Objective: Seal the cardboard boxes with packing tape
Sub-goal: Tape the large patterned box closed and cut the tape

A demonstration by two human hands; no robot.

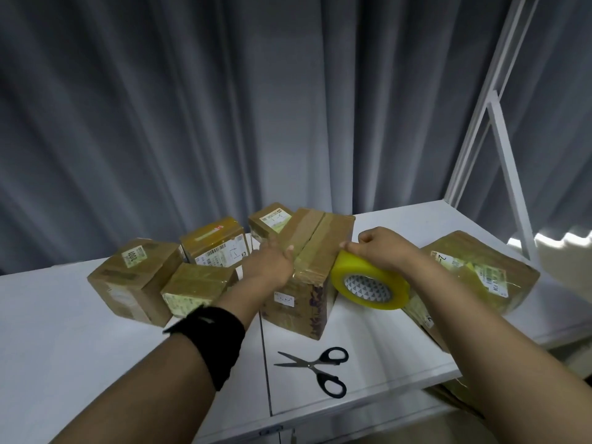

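Pinning the middle box (pixel 307 251) w/ flat, released left hand (pixel 272 267) so tape lays straight; right hand (pixel 378 248) clenched on tape roll (pixel 368 283), scissors (pixel 317 366) nearby.

Single head-worn wide-angle view, facing forward and down, close over the white tabletop (pixel 80 331); grey curtain (pixel 192 107) fills background.

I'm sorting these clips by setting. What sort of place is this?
Probably a small parcel-packing station, not a warehouse floor. Several labelled brown cardboard boxes crowd a white tabletop, black-handled scissors lie ready, and the right hand holds a yellowish roll of clear packing tape. Grey curtains hang behind.
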